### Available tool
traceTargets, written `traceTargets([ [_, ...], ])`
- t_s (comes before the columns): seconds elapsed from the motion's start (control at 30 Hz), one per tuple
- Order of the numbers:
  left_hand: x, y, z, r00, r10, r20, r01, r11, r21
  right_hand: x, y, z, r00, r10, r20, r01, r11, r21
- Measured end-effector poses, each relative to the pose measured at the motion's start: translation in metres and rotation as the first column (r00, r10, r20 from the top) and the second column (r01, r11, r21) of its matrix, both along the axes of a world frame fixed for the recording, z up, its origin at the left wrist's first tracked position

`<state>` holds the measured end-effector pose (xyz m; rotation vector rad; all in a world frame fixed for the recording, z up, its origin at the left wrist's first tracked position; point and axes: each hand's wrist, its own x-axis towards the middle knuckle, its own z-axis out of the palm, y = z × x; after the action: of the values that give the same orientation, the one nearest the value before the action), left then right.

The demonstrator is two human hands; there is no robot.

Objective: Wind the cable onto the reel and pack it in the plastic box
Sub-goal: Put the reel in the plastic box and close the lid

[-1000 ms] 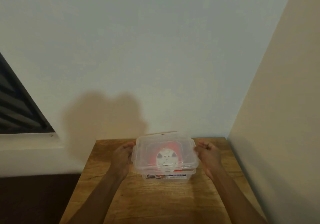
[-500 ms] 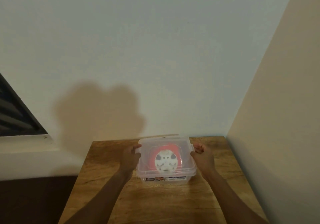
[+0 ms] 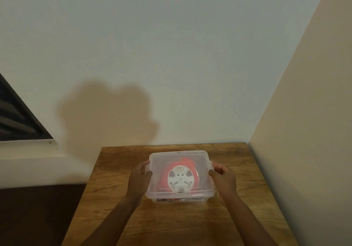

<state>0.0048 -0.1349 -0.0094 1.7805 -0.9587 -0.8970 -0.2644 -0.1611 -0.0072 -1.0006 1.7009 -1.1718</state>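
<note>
A clear plastic box (image 3: 206,198) stands on the wooden table (image 3: 247,217) with its translucent lid (image 3: 158,162) lying flat on top. Through the lid I see the reel (image 3: 181,180), white-faced with orange cable wound around it. My left hand (image 3: 140,179) grips the lid's left edge, thumb on top. At the lid's right edge, by the side clip, my right hand (image 3: 222,178) is curled around the rim.
The table sits in a corner: a white wall (image 3: 171,55) runs behind it and a beige wall (image 3: 304,131) rises along its right side. A dark louvred panel (image 3: 15,120) is at the far left. Dark floor lies left of the table.
The lid, tilted and raised over the box a second ago, now lies flat on it. Both hands have moved in against the lid's side edges.
</note>
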Motion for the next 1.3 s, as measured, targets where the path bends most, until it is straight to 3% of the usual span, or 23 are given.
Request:
traceTargets([
  [0.23, -0.012, 0.012, -0.002, 0.999, 0.017, 0.034, -0.017, 1.000, -0.013, -0.001, 0.006, -0.005, 0.996, 0.045, -0.083, -0.045, 0.999, 0.007],
  [0.43, -0.011, 0.029, -0.019, 0.997, 0.069, -0.025, -0.069, 0.998, -0.004, 0.003, 0.016, -0.012, 0.994, 0.055, -0.098, -0.052, 0.998, 0.030],
  [0.63, -0.012, 0.033, -0.020, 0.999, 0.048, 0.015, -0.047, 0.997, -0.055, 0.005, 0.022, -0.015, 0.994, 0.051, -0.099, -0.052, 0.999, -0.008],
  [0.77, -0.021, 0.047, -0.021, 0.984, 0.161, -0.069, -0.162, 0.987, -0.001, 0.005, 0.024, -0.013, 0.964, 0.085, -0.253, -0.088, 0.996, -0.001],
  [0.83, -0.030, 0.059, -0.030, 0.969, 0.231, -0.089, -0.219, 0.967, 0.127, 0.009, 0.019, -0.008, 0.830, 0.121, -0.545, -0.110, 0.993, 0.052],
  [0.9, -0.038, 0.071, -0.041, 0.971, 0.227, -0.071, -0.207, 0.954, 0.216, 0.021, 0.008, 0.001, 0.558, 0.156, -0.815, -0.202, 0.978, 0.049],
  [0.93, -0.040, 0.074, -0.044, 0.974, 0.206, -0.094, -0.180, 0.957, 0.228, 0.032, 0.002, 0.006, 0.468, 0.184, -0.864, -0.318, 0.948, 0.029],
  [1.03, -0.035, 0.071, -0.043, 0.966, 0.148, -0.211, -0.102, 0.971, 0.216, 0.079, -0.018, 0.018, 0.334, 0.386, -0.860, -0.652, 0.753, 0.084],
  [1.1, -0.030, 0.068, -0.037, 0.952, 0.136, -0.275, -0.081, 0.976, 0.203, 0.112, -0.034, 0.024, 0.238, 0.470, -0.850, -0.751, 0.644, 0.146],
  [1.3, -0.024, 0.070, -0.032, 0.930, 0.115, -0.350, -0.058, 0.984, 0.170, 0.166, -0.073, 0.015, 0.099, 0.599, -0.795, -0.720, 0.594, 0.359],
])
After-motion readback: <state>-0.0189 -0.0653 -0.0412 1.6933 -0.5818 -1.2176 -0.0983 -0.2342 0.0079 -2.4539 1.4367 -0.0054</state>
